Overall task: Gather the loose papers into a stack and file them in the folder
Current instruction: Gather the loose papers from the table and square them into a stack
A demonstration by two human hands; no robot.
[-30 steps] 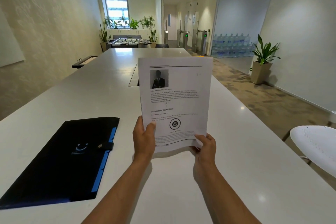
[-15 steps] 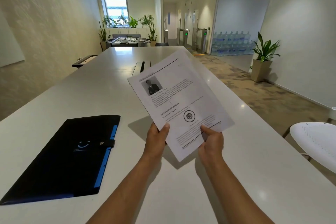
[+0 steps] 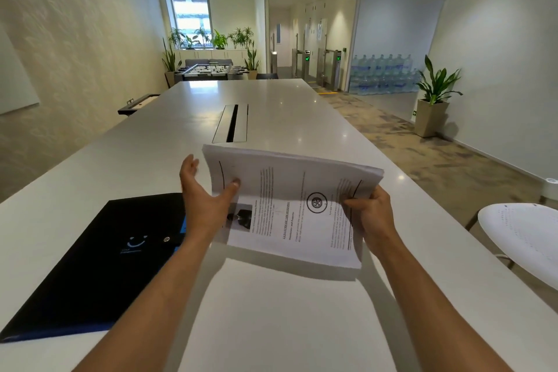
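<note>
Rotated since half a second ago: paper stack (image 3: pixel 290 208) now turned sideways, print running vertically, long edge roughly across the view, where before it sat diagonal with the top pointing away. Stack is held above the white table (image 3: pixel 271 311), off the surface, casting a shadow beneath; its far edge curls upward and shows many sheet edges. Right hand (image 3: pixel 373 214) clamps the right end, thumb on top of the printed page, fingers wrapped under, closed firmly on the sheets. Left hand (image 3: pixel 205 196) is mostly open, palm facing right, fingers spread and pointing away; only the thumb tip touches the top sheet near the left end, so it's a loose contact, not a grip. Top page shows a small portrait photo, underlined heading and a round emblem. Black folder (image 3: pixel 99 263) with blue spine edge and snap button lies flat and closed on the table, left of the hands, partly hidden behind the left forearm, not touching the papers. Cable slot (image 3: pixel 232 123) sits in the table centre beyond the stack. White chair (image 3: pixel 522 238) at right edge; potted plant (image 3: pixel 434 93) by the right wall.
</note>
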